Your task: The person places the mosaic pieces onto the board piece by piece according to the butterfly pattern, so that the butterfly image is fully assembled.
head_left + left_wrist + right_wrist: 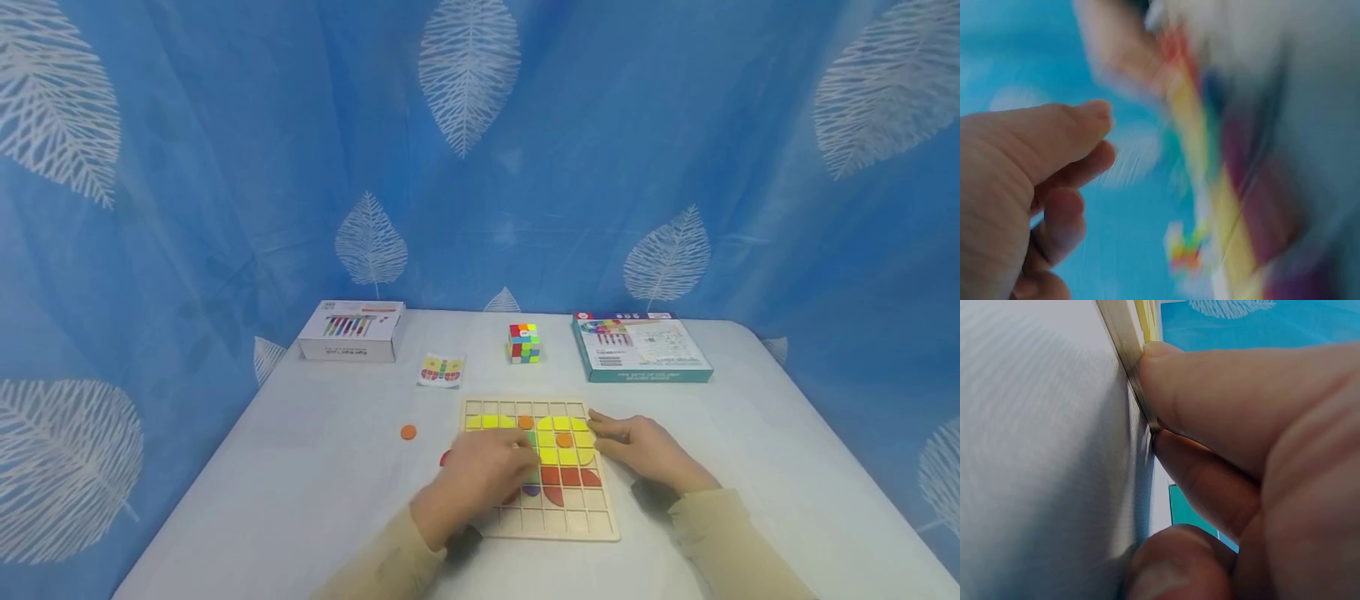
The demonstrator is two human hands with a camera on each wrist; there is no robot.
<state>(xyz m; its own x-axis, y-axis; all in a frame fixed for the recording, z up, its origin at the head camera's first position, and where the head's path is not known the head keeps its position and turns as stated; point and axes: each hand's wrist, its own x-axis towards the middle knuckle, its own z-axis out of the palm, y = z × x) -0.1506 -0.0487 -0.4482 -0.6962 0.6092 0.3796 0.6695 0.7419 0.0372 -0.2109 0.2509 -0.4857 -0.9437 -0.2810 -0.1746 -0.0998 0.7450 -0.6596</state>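
Observation:
A wooden grid board [543,523] lies on the table, its squares partly filled with yellow, red, green, orange and purple pieces. Over its left half hovers my left hand [480,467], fingers loosely curled; in the left wrist view the thumb [1079,128] and index finger come close together with nothing visible between them. My right hand [648,450] pinches the board's right edge; the right wrist view has the thumb [1179,381] on the rim and a fingertip at its lower side. Part of the board is hidden under the left hand.
An orange disc [408,432] and a red piece [445,457] lie left of the board. Behind are a pattern card [441,372], a puzzle cube [523,343], a white box [352,332] and a teal-edged box [642,348]. A blue leaf-patterned curtain [555,208] hangs behind the table.

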